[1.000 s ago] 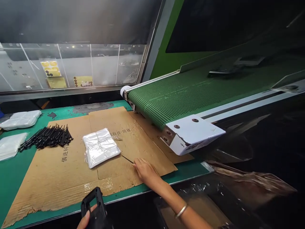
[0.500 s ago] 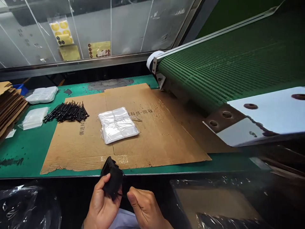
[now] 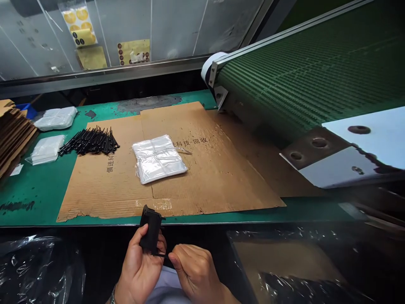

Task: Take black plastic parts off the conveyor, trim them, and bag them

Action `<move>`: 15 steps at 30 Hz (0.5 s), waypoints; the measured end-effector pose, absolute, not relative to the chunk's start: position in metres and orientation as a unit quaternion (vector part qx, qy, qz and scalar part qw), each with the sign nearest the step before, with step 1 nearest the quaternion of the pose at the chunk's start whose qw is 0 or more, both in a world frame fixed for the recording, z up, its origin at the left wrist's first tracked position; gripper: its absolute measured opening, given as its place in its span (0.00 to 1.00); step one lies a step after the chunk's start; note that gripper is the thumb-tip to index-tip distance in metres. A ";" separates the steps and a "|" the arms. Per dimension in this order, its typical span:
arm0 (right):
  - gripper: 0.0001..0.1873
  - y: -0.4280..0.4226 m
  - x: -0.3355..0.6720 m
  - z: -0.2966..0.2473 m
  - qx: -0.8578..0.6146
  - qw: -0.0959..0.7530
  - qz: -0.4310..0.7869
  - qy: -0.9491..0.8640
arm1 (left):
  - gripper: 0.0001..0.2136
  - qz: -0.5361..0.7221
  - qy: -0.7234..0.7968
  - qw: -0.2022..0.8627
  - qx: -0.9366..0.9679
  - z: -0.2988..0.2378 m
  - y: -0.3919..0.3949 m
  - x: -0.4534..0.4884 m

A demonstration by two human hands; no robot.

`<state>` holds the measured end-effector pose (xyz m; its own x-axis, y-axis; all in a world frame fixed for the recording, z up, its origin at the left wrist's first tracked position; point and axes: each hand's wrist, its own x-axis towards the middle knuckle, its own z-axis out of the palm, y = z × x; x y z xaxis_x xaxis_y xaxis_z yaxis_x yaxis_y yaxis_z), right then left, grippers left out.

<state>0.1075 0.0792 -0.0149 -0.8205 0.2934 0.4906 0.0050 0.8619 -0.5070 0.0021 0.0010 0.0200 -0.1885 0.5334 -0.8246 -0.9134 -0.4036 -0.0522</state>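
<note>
My left hand (image 3: 139, 266) is closed round a black plastic part (image 3: 151, 230), held upright below the table's front edge. My right hand (image 3: 193, 270) is beside it, fingers pinched on a thin black pin (image 3: 161, 255) whose tip is at the part's lower side. On the worn cardboard sheet (image 3: 221, 177) lies a stack of clear plastic bags (image 3: 158, 158). A pile of thin black pins (image 3: 90, 141) rests at the cardboard's left edge.
A green conveyor belt (image 3: 303, 80) with a white metal end bracket (image 3: 354, 152) overhangs the green table (image 3: 31, 190) on the right. More bag stacks (image 3: 55, 118) and flattened cardboard (image 3: 12, 135) lie at the left. Dark plastic-lined bins (image 3: 284, 270) stand below.
My right hand left the cardboard, where it touched a thin pin, and came back beside my left hand. The black part now stands more upright. The view dropped toward my hands.
</note>
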 end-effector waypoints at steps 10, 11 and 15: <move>0.25 0.085 0.108 -0.015 -0.086 0.288 0.239 -0.923 | 0.13 0.735 0.250 0.475 -0.414 0.020 -0.002 0.008; 0.25 0.088 0.108 -0.015 -0.092 0.294 0.240 -0.921 | 0.13 0.734 0.253 0.472 -0.417 0.019 -0.002 0.010; 0.26 0.103 0.104 -0.013 -0.111 0.301 0.246 -0.915 | 0.12 0.736 0.264 0.467 -0.413 0.017 -0.004 0.014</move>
<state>0.1035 0.1030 -0.0128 -0.7944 0.3516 0.4953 0.0559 0.8543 -0.5168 0.0145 -0.0036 0.0173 -0.2228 0.4690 -0.8547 -0.9055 -0.4243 0.0032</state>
